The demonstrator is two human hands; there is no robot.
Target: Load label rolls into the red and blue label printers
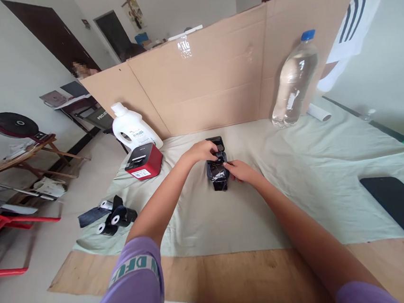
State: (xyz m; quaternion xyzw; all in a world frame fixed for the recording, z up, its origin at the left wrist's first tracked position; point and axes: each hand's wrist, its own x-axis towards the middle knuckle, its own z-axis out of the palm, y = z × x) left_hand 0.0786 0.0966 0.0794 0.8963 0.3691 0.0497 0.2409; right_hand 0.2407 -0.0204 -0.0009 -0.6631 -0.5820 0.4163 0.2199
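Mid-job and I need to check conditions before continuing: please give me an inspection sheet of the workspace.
Surface: wrinkled pale cloth over a wooden tabletop, whose near edge is bare.
Job's things: black device, centre.
Clutter: white jug, red-and-black box and black rolls on the left; water bottle, white tube and black phone-like slab on the right.
Hands: left hand and right hand both at the device; fingertip contact partly hidden.
Cables: nothing seen on the cloth.
Surroundings: cardboard panel behind; red chair at left.
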